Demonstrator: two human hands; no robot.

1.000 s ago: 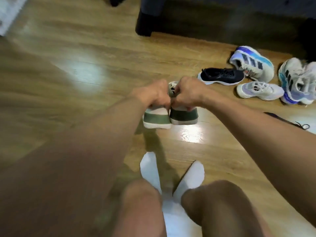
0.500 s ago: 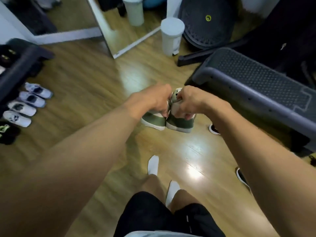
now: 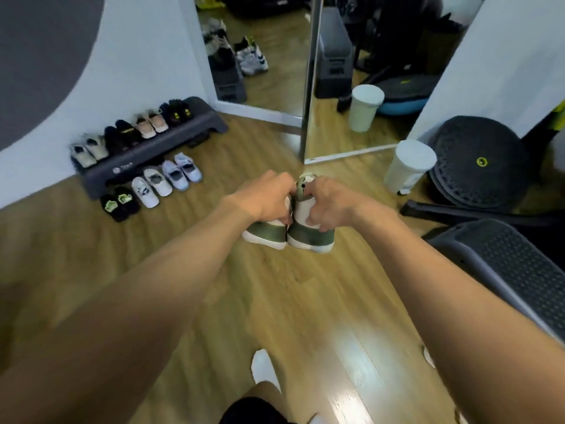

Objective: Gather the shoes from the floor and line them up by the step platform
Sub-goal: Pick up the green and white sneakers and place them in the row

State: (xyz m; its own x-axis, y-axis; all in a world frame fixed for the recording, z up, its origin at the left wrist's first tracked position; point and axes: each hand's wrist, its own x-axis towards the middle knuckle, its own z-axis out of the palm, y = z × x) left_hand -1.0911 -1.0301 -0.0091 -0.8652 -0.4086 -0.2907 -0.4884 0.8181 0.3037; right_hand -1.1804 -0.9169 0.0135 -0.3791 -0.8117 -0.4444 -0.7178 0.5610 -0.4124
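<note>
- L hand (image 3: 266, 197): fingers curled tight round the collar of a green & white shoe (image 3: 265, 238), holding it up off the wood floor (image 3: 305, 301).
- R hand (image 3: 331, 203): fingers curled too, thumb pressed on the white side panel, gripping the second green & white shoe (image 3: 310, 238).
- Both shoes are in mid-air, ctr of view, heels toward the camera, side by side & touching or nearly so. Green heel bands approx level.
- Step platform (image 3: 153, 165): dark grey, against the white wall at left, well apart from the held pair.
- Shoes on top (image 3: 128, 134) sit in a row. Floor row (image 3: 159, 185) is just in front of it: black w/ lime, white, pale lilac.
- Mirror (image 3: 269, 56) stands in the corner beyond. White bin (image 3: 409, 166) is beside a black round trainer (image 3: 477, 169) at right.
- Second grey platform (image 3: 504, 264) is at the right edge, near the R forearm.
- White-socked foot (image 3: 264, 368) is on the floor, btm of view.
</note>
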